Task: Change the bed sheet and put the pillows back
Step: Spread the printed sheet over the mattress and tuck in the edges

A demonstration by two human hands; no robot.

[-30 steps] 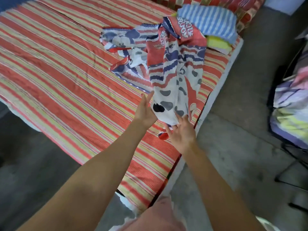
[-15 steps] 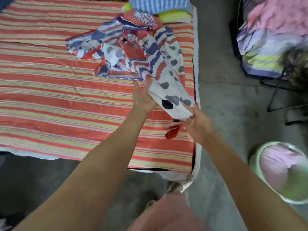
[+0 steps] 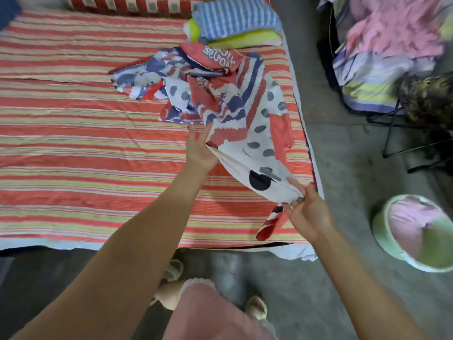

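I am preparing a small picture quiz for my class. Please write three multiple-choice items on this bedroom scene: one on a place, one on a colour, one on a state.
1. Where does the folded stack lie?
A. on the bed's far right corner
B. on the floor
C. in the basket

2. What colour is the stack's top piece?
A. plain green
B. blue and white stripes
C. black

3. How is the patterned sheet?
A. spread flat over the whole bed
B. bunched, with one end held up by both hands
C. folded in the basket

Answers: 1 A, it sits by the mattress edge; 2 B, stripes show; 3 B, left hand and right hand pinch its near end.
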